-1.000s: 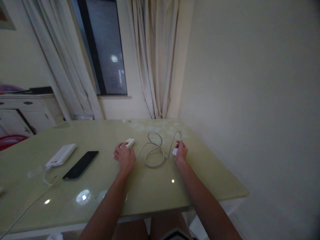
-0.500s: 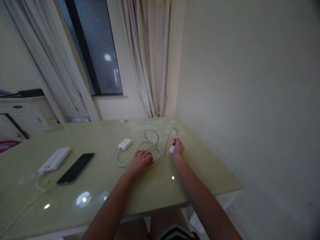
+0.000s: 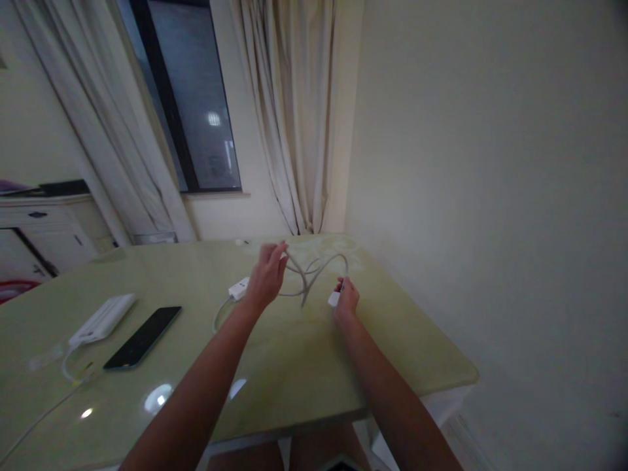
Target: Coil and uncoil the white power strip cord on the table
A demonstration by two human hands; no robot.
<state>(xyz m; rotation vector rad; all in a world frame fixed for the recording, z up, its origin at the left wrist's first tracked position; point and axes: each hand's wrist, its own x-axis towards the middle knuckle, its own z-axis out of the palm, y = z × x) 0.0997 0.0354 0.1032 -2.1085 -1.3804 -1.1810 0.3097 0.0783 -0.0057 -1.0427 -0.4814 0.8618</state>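
A white power strip (image 3: 239, 288) lies on the table, just left of my left wrist, partly hidden behind it. Its pale cord (image 3: 321, 267) runs in loose loops to the right. My left hand (image 3: 267, 273) is raised, fingers closed on a length of the cord, slightly blurred. In my right hand (image 3: 347, 299), the white plug (image 3: 334, 299) at the cord's other end is gripped, its body poking out to the left of the fingers. The cord arches up from that grip and crosses itself between my hands.
On the left lie a black phone (image 3: 143, 338) and a white block-shaped device (image 3: 102, 319) with a white cable (image 3: 42, 418) beside it. The greenish table (image 3: 294, 366) meets a wall (image 3: 471, 196) at the right. Curtains (image 3: 299, 118) hang behind.
My left hand has risen from the table and moved away from me, lifting part of the cord. The power strip has shifted slightly. My right hand keeps its grip on the plug.
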